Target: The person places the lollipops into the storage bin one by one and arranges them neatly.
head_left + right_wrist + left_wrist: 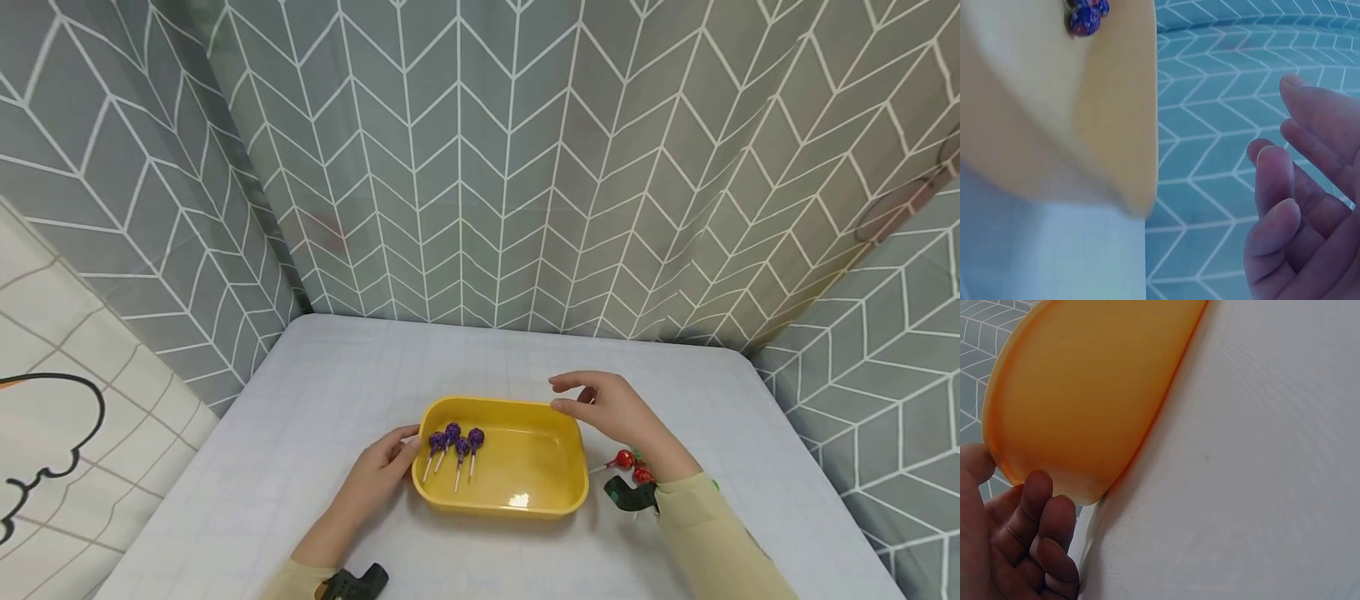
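Note:
A yellow rectangular tray stands on the table, and several purple-wrapped lollipops lie at its left end with sticks toward me. My left hand holds the tray's left end; in the left wrist view the thumb is at the rim and curled fingers touch the outer wall. Over the tray's back right corner hovers my right hand, its fingers loosely bent and nothing in them. The right wrist view shows that hand apart from the tray wall.
Red-wrapped lollipops lie on the table right of the tray, partly hidden by the right forearm, with bits of green among them. Dark wrist cameras sit on both wrists. A patterned grey curtain hangs behind the white table.

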Motion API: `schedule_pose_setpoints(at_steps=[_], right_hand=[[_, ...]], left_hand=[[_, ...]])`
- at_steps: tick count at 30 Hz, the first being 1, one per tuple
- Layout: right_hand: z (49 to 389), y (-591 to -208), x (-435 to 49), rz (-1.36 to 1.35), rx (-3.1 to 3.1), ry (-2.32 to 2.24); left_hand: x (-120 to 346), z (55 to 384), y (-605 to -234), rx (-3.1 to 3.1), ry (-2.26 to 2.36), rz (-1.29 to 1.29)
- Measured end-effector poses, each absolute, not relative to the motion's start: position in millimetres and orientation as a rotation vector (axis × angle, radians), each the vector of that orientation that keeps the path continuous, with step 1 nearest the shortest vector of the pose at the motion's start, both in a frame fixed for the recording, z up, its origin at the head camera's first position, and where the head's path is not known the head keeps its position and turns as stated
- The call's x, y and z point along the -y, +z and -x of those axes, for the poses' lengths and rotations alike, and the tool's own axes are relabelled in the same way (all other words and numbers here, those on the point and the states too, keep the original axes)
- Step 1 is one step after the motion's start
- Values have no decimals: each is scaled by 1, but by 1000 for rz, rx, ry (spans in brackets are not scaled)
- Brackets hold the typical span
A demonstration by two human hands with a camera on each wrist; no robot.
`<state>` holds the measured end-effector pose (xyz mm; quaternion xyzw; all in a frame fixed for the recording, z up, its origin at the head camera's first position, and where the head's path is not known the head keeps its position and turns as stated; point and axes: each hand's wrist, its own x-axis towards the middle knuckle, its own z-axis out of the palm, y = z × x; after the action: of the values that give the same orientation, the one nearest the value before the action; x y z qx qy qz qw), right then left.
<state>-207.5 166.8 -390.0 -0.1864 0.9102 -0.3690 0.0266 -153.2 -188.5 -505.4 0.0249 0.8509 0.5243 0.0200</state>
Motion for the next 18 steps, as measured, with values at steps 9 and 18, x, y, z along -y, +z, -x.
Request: schedule_pose_setpoints(at_steps=[9, 18], right_hand=[[200, -391, -197, 508, -2857, -1148], [190, -393, -221, 457, -2892, -1167]], left_hand=[[188, 154, -503, -2681, 1605, -63], [187, 151, -505, -2676, 1602, -59]])
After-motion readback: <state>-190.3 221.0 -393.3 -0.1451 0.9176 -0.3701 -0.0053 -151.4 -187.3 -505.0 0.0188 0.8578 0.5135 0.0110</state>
